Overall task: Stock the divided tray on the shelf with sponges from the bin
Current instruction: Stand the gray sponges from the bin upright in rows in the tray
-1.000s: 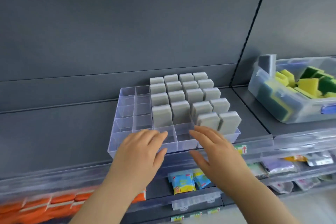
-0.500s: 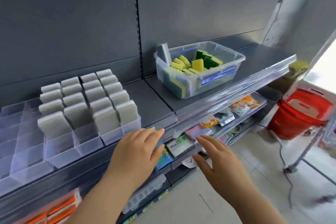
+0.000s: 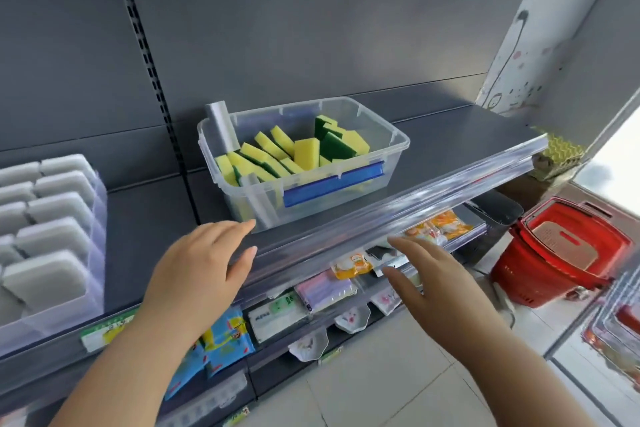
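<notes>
Both hands have moved from the tray [image 3: 98, 198], now far left, toward the bin [image 3: 311, 204]. Left hand [image 3: 204, 263] and right hand [image 3: 429, 274] hover empty, fingers straight, just below its yellow sponges [image 3: 306, 152].

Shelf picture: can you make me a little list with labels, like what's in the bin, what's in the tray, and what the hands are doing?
bin: clear, on the shelf, right of the tray
in bin: yellow-and-green sponges, loosely piled
in tray: grey sponges standing in its compartments
left hand: open, empty, fingertips near the bin's front corner
right hand: open, empty, lower down, in front of the shelf edge
floor: red basket at the right
</notes>
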A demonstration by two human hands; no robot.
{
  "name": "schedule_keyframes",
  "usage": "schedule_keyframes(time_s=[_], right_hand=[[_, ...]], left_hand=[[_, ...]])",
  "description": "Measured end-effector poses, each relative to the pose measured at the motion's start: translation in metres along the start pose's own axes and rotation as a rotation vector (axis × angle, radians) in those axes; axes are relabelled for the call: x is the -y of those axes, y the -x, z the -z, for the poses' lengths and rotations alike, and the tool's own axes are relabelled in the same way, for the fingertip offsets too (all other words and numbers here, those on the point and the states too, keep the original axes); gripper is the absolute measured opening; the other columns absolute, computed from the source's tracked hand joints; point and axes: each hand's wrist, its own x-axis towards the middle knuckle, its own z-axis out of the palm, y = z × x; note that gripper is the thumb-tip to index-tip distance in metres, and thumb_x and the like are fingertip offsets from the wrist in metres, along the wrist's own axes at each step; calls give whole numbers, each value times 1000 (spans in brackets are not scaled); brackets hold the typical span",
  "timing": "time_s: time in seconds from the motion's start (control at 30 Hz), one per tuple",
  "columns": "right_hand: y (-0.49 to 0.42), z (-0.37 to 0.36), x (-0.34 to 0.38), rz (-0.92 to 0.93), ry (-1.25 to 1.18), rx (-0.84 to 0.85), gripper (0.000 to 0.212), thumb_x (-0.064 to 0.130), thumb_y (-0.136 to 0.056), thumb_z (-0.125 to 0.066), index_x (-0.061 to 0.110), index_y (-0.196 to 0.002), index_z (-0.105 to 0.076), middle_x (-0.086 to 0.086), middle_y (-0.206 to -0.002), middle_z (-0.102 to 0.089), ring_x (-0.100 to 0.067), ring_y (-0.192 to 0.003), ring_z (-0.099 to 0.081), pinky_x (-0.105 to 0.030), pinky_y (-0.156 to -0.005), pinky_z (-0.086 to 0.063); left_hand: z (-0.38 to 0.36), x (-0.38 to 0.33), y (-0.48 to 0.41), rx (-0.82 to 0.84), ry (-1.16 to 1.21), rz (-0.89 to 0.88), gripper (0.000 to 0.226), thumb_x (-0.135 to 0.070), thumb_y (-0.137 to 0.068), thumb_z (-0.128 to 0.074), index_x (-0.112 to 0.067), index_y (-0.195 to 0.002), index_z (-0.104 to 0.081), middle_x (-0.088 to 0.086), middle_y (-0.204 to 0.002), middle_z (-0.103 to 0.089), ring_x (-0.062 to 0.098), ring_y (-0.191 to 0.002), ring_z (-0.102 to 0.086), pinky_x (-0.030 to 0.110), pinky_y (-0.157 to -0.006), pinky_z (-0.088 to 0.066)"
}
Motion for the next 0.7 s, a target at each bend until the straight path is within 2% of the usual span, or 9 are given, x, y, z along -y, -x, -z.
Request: schedule_keyframes(time_s=[0.13,0.23,0.33,0.4,0.53,0.7], right_hand=[[-59,-4,-27,63,-110,23,47,46,-90,-47,35,-134,-40,16,-136,-43,-4,-121,-41,-17,-94,-32],[-107,-10,-42,128,-143,21,46,46,-89,-47,36,-133,-41,16,-134,-45,-4,-122,-40,-16,-93,-31],[-151,-8,-59,162,-175,26,46,47,-87,-47,37,-132,-42,19,-131,-45,3,-118,-40,-13,-92,-31],[-179,-2,-71,180,-223,9,43,48,-86,-47,40,-127,-46,24,-125,-47,8,-113,-42,-9,-89,-31],[-229,12,-87,233,-327,-55,38,54,-79,-42,45,-115,-48,40,-105,-43,23,-104,-41,5,-79,-30],[-305,12,-87,395,-388,58,36,48,-82,-48,42,-117,-52,35,-106,-48,18,-99,-45,5,-78,-32]], left_hand=[[-16,-4,-43,-86,-31,38,45,-39,-87,-38,-16,-117,-63,-1,-105,-66,17,-98,-58,33,-74,-50],[-33,6,-79,-103,-62,53,44,-37,-88,-40,-14,-117,-64,2,-105,-67,22,-95,-61,35,-70,-51],[-50,15,-119,-118,-93,107,28,-25,-90,-57,-12,-113,-66,5,-104,-67,27,-92,-64,36,-67,-51],[-60,17,-146,-110,-103,127,30,-18,-85,-63,-13,-114,-65,5,-105,-67,28,-92,-64,37,-65,-52],[-72,15,-194,-76,-133,156,31,-22,-86,-64,-17,-116,-64,2,-106,-67,26,-88,-65,32,-59,-49],[-81,11,-216,-24,-184,248,33,-26,-82,-63,-21,-115,-64,-4,-103,-68,19,-87,-65,27,-52,-46]])
